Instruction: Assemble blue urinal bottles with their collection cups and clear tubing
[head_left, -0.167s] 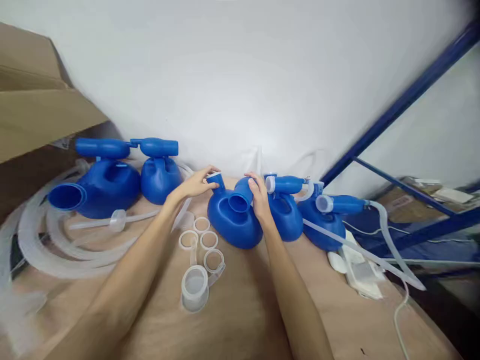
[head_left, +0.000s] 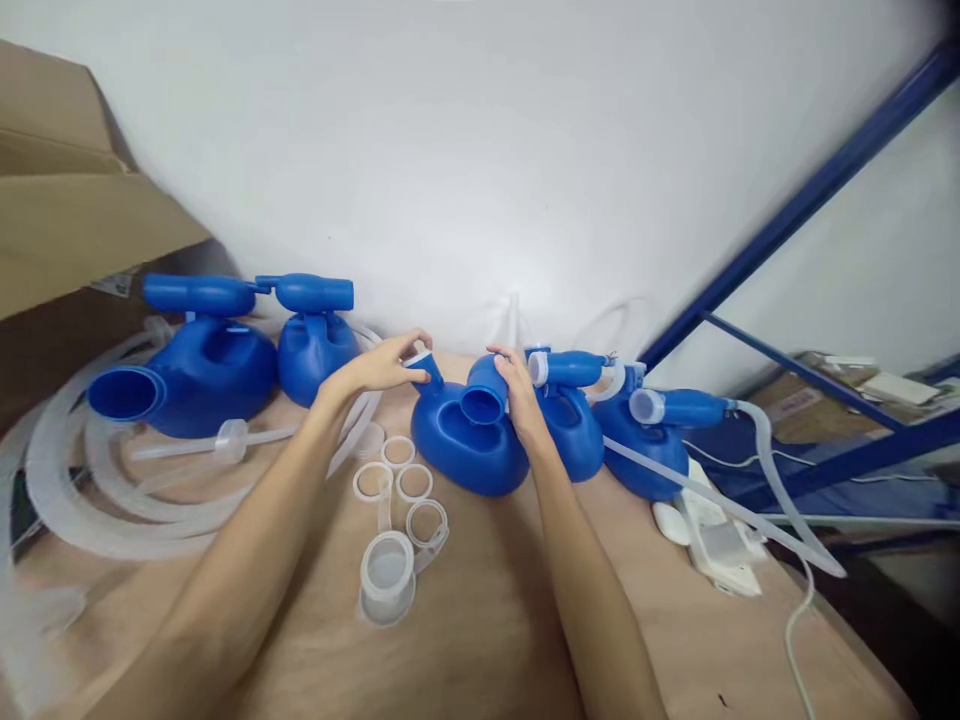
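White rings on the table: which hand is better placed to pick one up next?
Probably the left hand: it is nearer the white rings, though its fingers grip the narrow spout of the blue bottle. The right hand is farther off, against the wide neck.

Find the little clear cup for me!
In the head view, the clear cup sits left of centre, between the forearms, just below the white rings.

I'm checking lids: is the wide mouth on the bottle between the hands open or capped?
Open: the wide mouth has no lid, and its hollow inside shows.
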